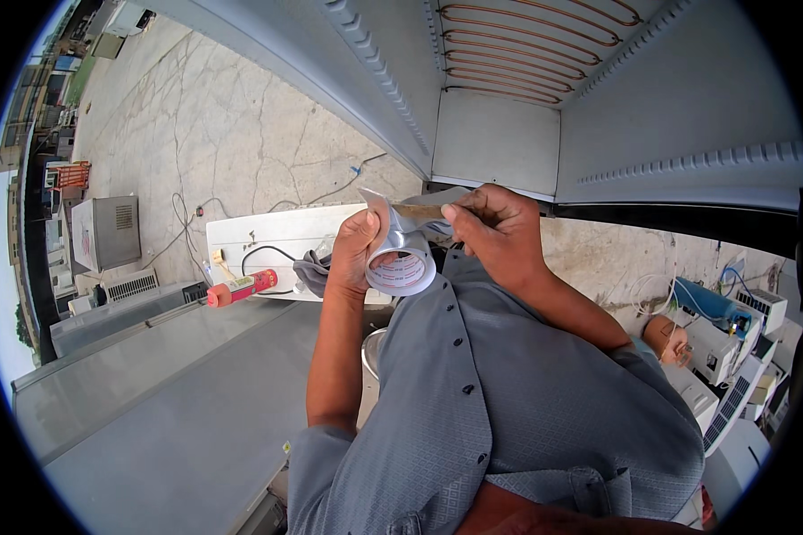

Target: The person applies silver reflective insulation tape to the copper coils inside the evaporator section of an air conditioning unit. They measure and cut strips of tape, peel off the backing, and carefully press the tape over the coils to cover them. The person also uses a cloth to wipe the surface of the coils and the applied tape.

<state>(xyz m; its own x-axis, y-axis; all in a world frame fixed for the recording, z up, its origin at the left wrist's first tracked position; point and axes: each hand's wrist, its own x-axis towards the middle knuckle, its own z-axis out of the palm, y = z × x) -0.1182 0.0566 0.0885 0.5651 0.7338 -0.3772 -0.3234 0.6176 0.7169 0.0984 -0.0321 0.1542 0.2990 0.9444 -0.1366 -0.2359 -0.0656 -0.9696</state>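
A roll of silver foil tape (409, 275) hangs in front of my chest, its white core facing me. My left hand (357, 250) is closed on the left side of the roll. From its top a strip of tape (417, 212) with a pale brownish side runs to the right. My right hand (506, 230) pinches the strip between thumb and fingertips. Both hands are just in front of the open lower edge of a large white cabinet (495, 138), with rows of copper tubing (517, 53) on its inner wall.
Left of my hands, a white panel (232, 236) bears a red bottle (243, 288), a grey cloth (312, 270) and a black cable. A large grey panel (169, 401) lies lower left. Appliance units and a blue cylinder (709, 300) stand at the right. Cables cross the cracked concrete floor.
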